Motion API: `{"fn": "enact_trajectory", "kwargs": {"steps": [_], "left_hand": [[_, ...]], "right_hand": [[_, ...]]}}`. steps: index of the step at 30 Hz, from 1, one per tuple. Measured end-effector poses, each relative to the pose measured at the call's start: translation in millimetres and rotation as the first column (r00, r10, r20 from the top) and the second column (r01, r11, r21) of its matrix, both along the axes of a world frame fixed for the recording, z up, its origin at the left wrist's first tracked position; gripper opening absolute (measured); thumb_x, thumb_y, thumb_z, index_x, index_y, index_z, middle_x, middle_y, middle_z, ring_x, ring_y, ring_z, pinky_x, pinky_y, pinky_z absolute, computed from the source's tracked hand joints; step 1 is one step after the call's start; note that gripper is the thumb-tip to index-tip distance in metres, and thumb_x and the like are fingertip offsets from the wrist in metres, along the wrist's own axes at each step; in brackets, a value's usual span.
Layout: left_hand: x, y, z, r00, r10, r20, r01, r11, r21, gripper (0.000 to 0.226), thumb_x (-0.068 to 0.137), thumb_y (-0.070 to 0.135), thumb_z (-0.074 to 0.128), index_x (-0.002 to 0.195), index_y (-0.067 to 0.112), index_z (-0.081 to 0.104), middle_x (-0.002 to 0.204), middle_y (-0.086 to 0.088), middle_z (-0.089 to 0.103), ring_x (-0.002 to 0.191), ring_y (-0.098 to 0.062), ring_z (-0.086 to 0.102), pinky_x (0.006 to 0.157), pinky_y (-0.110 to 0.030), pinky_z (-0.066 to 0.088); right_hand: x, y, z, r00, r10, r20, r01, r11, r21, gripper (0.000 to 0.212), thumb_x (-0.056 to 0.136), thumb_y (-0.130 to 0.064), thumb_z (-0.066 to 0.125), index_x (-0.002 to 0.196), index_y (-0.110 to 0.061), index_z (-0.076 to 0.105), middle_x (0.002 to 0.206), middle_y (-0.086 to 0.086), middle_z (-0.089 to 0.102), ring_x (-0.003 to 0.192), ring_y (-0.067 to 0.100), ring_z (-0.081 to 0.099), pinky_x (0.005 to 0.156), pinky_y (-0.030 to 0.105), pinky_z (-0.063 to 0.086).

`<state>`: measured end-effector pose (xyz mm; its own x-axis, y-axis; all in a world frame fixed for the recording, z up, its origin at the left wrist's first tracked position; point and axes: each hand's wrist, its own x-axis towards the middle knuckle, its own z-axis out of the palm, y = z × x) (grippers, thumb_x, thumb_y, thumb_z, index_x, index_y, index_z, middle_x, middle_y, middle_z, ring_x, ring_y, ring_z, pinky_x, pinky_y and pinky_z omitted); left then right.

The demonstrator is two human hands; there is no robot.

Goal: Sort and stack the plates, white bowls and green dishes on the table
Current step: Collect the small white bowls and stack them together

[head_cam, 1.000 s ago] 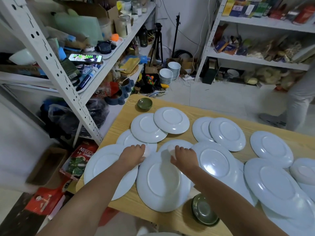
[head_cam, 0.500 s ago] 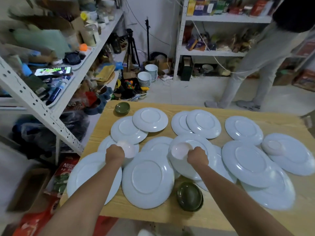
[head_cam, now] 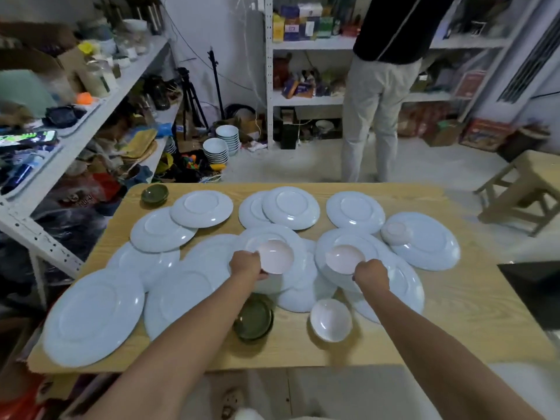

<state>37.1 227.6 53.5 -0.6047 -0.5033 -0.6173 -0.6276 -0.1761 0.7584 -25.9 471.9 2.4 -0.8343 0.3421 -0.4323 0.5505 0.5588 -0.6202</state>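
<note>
Head view: the left hand (head_cam: 246,265) pinches the near rim of the left bowl (head_cam: 277,256), fingers curled under it, and the right hand (head_cam: 371,272) grips the right bowl (head_cam: 345,258) the same way. Both white bowls hang tilted, mouths toward the camera, over the overlapping plates (head_cam: 291,209) in the middle of the table (head_cam: 454,328). A third bowl (head_cam: 331,319) stands upright by the near edge, just right of the near green dish (head_cam: 254,318). A fourth bowl (head_cam: 395,233) seems to lie mouth-down on a plate toward the right edge. The far green dish (head_cam: 154,194) sits at the far left corner.

The step looks like gathering the white bowls into one stack. The third bowl seems the sensible base — it rests on bare wood, not on sloping plate rims. Level each carried bowl before lowering it, centre it over the one below, and let go only once it has seated. A rim pinch on glazed ware is likely a thin hold, so one bowl at a time is safer. The fourth bowl would then need turning upright — a job for a freed hand.
</note>
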Motion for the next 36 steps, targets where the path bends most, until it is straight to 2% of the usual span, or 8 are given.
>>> {"fn": "enact_trajectory", "kwargs": {"steps": [6, 10, 15, 19, 23, 25, 29, 36], "left_hand": [[16.0, 103.3, -21.1, 0.983, -0.174, 0.048, 0.175, 0.984, -0.016, 0.019, 0.091, 0.011, 0.061, 0.099, -0.006, 0.063, 0.096, -0.020, 0.064, 0.084, -0.039, 0.068, 0.057, -0.041, 0.060], [31.0, 129.0, -46.5, 0.959, -0.255, 0.121, 0.260, 0.965, -0.029, 0.014, 0.088, 0.012, 0.065, 0.091, -0.001, 0.059, 0.090, -0.019, 0.064, 0.062, -0.030, 0.063, 0.047, -0.034, 0.057], [35.6, 128.7, -71.8, 0.930, -0.306, 0.205, 0.334, 0.935, -0.118, 0.016, 0.084, 0.012, 0.067, 0.090, 0.001, 0.058, 0.095, -0.020, 0.068, 0.081, -0.035, 0.069, 0.065, -0.044, 0.060], [35.3, 119.9, -76.5, 0.902, -0.358, 0.243, 0.401, 0.902, -0.158, 0.021, 0.082, 0.012, 0.070, 0.094, -0.003, 0.060, 0.092, -0.020, 0.069, 0.073, -0.032, 0.069, 0.062, -0.040, 0.060], [36.4, 112.8, -73.9, 0.855, -0.426, 0.296, 0.492, 0.846, -0.204, 0.019, 0.084, 0.018, 0.068, 0.083, 0.002, 0.058, 0.062, -0.011, 0.064, 0.043, -0.018, 0.057, 0.044, -0.025, 0.047], [34.9, 108.5, -75.4, 0.859, -0.434, 0.271, 0.495, 0.839, -0.226, 0.022, 0.085, 0.022, 0.066, 0.081, 0.002, 0.058, 0.066, -0.016, 0.066, 0.049, -0.023, 0.060, 0.054, -0.031, 0.053], [25.3, 93.6, -84.7, 0.880, -0.411, 0.238, 0.466, 0.842, -0.271, 0.041, 0.086, 0.032, 0.061, 0.106, -0.004, 0.062, 0.100, -0.025, 0.069, 0.091, -0.037, 0.068, 0.082, -0.040, 0.056], [19.7, 75.0, -70.3, 0.873, -0.423, 0.242, 0.481, 0.828, -0.287, 0.036, 0.090, 0.028, 0.055, 0.103, -0.004, 0.065, 0.100, -0.020, 0.070, 0.090, -0.036, 0.068, 0.077, -0.037, 0.057]], "right_hand": [[18.8, 68.1, 0.8, 0.999, -0.038, -0.021, 0.038, 0.999, 0.000, 0.030, 0.087, -0.013, 0.043, 0.094, 0.004, 0.066, 0.096, 0.017, 0.070, 0.093, 0.037, 0.064, 0.070, 0.029, 0.041], [33.6, 83.6, -4.0, 1.000, -0.012, -0.008, 0.012, 1.000, -0.021, 0.032, 0.090, -0.014, 0.040, 0.093, 0.005, 0.066, 0.094, 0.019, 0.070, 0.091, 0.035, 0.064, 0.076, 0.031, 0.048], [50.9, 83.2, -11.1, 1.000, 0.018, 0.024, -0.018, 1.000, -0.009, 0.034, 0.092, -0.020, 0.036, 0.097, 0.001, 0.063, 0.096, 0.018, 0.070, 0.091, 0.034, 0.065, 0.077, 0.032, 0.049], [58.5, 72.2, -10.0, 0.996, 0.079, 0.042, -0.079, 0.997, -0.002, 0.030, 0.093, -0.020, 0.036, 0.083, -0.004, 0.059, 0.087, 0.014, 0.069, 0.086, 0.032, 0.065, 0.071, 0.030, 0.046], [61.7, 59.5, -9.4, 0.980, 0.194, 0.037, -0.195, 0.981, 0.021, 0.033, 0.091, -0.018, 0.039, 0.061, -0.011, 0.050, 0.059, 0.003, 0.060, 0.067, 0.026, 0.062, 0.062, 0.028, 0.045], [63.2, 53.5, -8.8, 0.968, 0.247, 0.043, -0.249, 0.967, 0.050, 0.037, 0.092, -0.019, 0.042, 0.056, -0.012, 0.050, 0.053, 0.000, 0.058, 0.056, 0.020, 0.055, 0.057, 0.025, 0.043], [66.3, 41.8, -9.1, 0.948, 0.310, 0.067, -0.316, 0.943, 0.105, 0.040, 0.092, -0.025, 0.046, 0.054, -0.015, 0.049, 0.050, -0.002, 0.057, 0.050, 0.014, 0.053, 0.052, 0.023, 0.040], [75.0, 26.1, -18.9, 0.917, 0.362, 0.166, -0.391, 0.897, 0.204, 0.033, 0.091, -0.038, 0.051, 0.068, -0.014, 0.055, 0.072, 0.005, 0.070, 0.075, 0.023, 0.069, 0.072, 0.031, 0.054]]}}
